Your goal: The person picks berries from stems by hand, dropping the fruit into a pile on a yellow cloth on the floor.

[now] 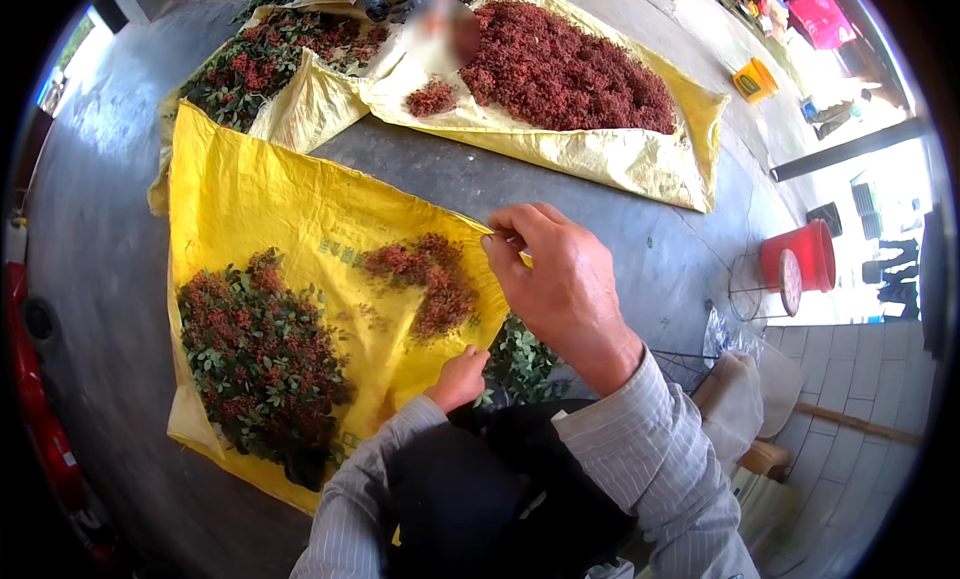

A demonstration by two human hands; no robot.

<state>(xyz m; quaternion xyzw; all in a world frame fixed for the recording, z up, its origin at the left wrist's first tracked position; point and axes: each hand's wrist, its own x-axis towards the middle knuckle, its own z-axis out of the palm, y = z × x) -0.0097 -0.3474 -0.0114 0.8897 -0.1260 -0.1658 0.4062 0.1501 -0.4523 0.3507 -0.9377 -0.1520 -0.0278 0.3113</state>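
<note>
A yellow woven plastic sheet lies spread on the floor in front of me. On its left side is a heap of leafy sprigs with red berries. A smaller pile of stripped red berry clusters rests near its right side. My right hand pinches the sheet's far right corner, raised slightly. My left hand is closed at the sheet's near right edge, its fingers partly hidden. Green leafy sprigs lie beside the sheet, below my right hand.
Beyond, a second sheet bears a large heap of red berry clusters; leafy berry sprigs lie left of it. A co-worker's gloved hands are there. Rightward stand a red bucket, a round stool and a yellow bucket.
</note>
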